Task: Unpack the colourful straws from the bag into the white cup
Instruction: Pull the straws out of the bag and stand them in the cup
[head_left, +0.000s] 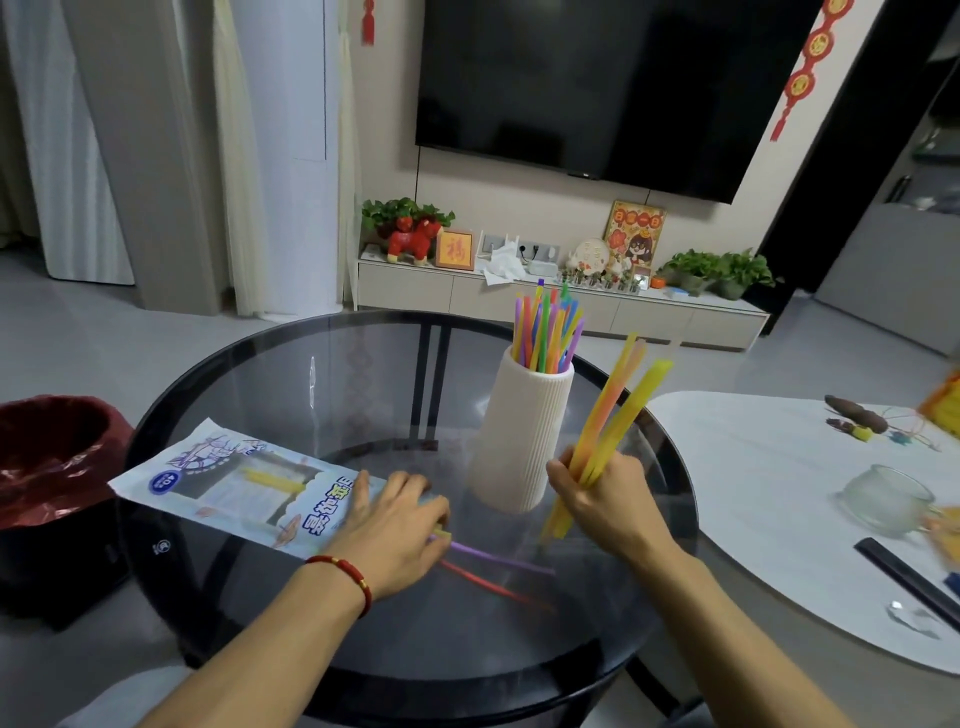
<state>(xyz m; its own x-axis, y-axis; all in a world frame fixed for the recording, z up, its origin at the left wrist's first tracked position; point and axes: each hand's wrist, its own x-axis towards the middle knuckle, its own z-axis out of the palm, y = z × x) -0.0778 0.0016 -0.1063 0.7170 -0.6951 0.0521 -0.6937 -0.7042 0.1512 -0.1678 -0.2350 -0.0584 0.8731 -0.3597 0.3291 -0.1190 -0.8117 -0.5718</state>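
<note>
A ribbed white cup (522, 436) stands upright on the round glass table (291, 374), with several colourful straws (545, 330) sticking out of its top. My right hand (597, 493) grips a bunch of yellow and orange straws (618, 410) just right of the cup, tilted up to the right. The printed straw bag (228, 480) lies flat on the table's left side. My left hand (400, 519) rests at the bag's open end, fingers curled over straw ends there. A purple straw (498, 558) and a red straw (488, 584) lie on the glass beside it.
A black bin with a red liner (52, 457) stands left of the table. To the right is a white table (769, 499) with a glass cup (883, 499), a dark stick (904, 577) and small items. A TV cabinet stands behind.
</note>
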